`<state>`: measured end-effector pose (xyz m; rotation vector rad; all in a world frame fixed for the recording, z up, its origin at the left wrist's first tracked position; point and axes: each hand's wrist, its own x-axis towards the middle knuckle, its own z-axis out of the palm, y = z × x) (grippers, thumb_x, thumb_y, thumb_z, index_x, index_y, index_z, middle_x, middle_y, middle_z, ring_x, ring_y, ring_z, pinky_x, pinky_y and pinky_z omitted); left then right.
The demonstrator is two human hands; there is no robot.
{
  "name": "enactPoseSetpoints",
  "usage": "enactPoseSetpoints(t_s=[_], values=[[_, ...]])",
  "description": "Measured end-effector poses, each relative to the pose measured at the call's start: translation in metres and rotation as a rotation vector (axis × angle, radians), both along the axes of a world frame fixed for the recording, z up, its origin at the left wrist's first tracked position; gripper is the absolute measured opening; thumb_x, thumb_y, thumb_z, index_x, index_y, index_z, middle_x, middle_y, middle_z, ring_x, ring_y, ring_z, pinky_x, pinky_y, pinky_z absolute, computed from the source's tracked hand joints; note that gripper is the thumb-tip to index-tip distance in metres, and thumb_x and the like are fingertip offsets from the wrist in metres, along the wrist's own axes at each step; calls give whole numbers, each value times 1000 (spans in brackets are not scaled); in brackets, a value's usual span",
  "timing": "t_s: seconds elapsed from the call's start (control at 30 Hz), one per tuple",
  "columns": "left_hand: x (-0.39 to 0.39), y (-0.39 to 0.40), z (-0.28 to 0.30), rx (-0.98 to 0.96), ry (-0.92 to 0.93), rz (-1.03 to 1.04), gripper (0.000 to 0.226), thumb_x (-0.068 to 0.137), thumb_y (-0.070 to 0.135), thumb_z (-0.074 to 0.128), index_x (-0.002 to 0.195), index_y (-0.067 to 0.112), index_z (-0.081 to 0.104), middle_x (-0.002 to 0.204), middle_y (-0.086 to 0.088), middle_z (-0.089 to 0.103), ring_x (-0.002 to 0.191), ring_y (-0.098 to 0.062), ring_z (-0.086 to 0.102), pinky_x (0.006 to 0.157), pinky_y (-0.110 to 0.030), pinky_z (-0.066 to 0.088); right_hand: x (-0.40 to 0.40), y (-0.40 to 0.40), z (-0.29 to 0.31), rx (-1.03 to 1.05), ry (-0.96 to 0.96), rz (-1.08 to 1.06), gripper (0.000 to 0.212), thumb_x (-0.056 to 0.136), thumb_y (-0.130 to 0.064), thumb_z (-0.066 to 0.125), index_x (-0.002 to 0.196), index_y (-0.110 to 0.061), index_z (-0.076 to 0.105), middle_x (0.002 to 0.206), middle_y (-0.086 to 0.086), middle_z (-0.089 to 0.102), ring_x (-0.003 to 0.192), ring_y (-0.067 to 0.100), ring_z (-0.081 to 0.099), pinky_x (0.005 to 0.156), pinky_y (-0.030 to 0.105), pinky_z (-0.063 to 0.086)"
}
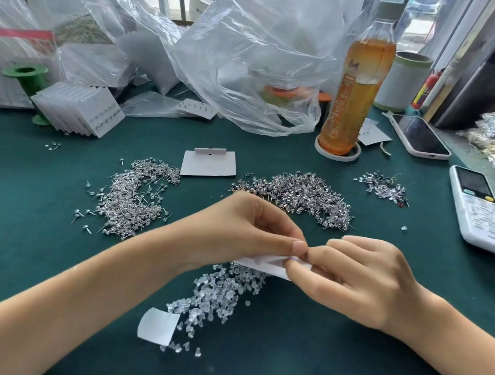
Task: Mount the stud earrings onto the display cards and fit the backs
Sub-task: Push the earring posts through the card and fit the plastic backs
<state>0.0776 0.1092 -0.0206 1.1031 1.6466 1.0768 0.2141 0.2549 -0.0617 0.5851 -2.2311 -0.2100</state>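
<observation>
Taking the blank card [209, 164] as our marker: we've got bare green tabletop [49, 191] straight behind it, up to the plastic bags [248, 70]. Stud piles crowd both sides, one to its left [134, 197] and one to its right [304, 197], with only a narrow green lane between them running toward us. That lane ends at both hands [294, 255] and the clear backs [221, 296] spilled under them. Far right is blocked by the bottle [351, 106], phone [419, 136] and remote [482, 209]. Far left past the studs is wide open, until the card stack [78, 111].
</observation>
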Motion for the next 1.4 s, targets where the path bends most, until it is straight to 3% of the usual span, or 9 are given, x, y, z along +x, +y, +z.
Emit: enactPoseSetpoints(t_s=[0.2,0.4,0.77,1.27,1.4], values=[[0,-1,-1,24,-16,-17,7,85,17,69,80,16,73,58,15,62,53,6,51,51,-4,35,0,-1,1,-22,1,-4,14,91,-2,55,98,-13,57,61,4,61,46,21,44,42,26,38],[3,0,-3,50,-41,20,6,84,16,69,86,10,72,76,1,69,68,-4,59,61,-11,44,1,0,2,-14,-4,-5,17,88,0,58,98,-13,57,60,4,59,46,20,43,44,26,35],[4,-1,-4,41,-14,10,6,85,17,68,83,13,72,62,11,63,55,0,48,51,-9,35,2,-2,3,-4,-5,-2,19,86,1,60,98,-13,57,59,3,59,45,20,42,42,26,35],[3,0,-4,47,-29,-4,5,86,14,67,86,11,71,68,8,65,60,1,52,55,-9,38,2,-2,3,-23,-39,-7,26,82,2,64,101,-14,56,61,4,60,46,21,45,42,26,35],[2,-1,-3,33,-1,-8,7,86,15,67,85,11,72,69,5,64,63,-6,49,55,-12,36,3,-2,3,-22,-35,-2,23,84,1,62,101,-14,56,61,3,60,46,21,45,41,25,36]])
